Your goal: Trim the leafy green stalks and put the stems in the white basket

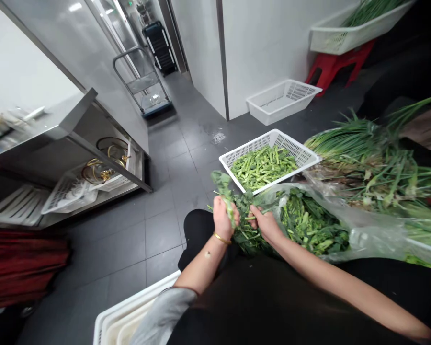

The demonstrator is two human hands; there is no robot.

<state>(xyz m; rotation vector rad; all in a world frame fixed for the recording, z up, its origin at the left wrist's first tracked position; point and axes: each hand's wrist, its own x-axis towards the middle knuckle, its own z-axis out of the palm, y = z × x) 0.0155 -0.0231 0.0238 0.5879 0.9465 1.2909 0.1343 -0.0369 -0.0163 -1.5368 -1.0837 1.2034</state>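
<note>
A leafy green stem (230,211) is held upright above the lap, gripped in the curled fingers of the left hand (224,218). Another leafy piece (250,218) is pinched between the fingers of the right hand (265,223). Just beyond, cut green stalks (262,166) are contained in a white basket (283,139) on the tiled floor (165,230); beside it, leafy greens (314,225) are held in a clear plastic bag (366,235).

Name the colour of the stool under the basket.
The stool is red, seen in the head view.
</note>
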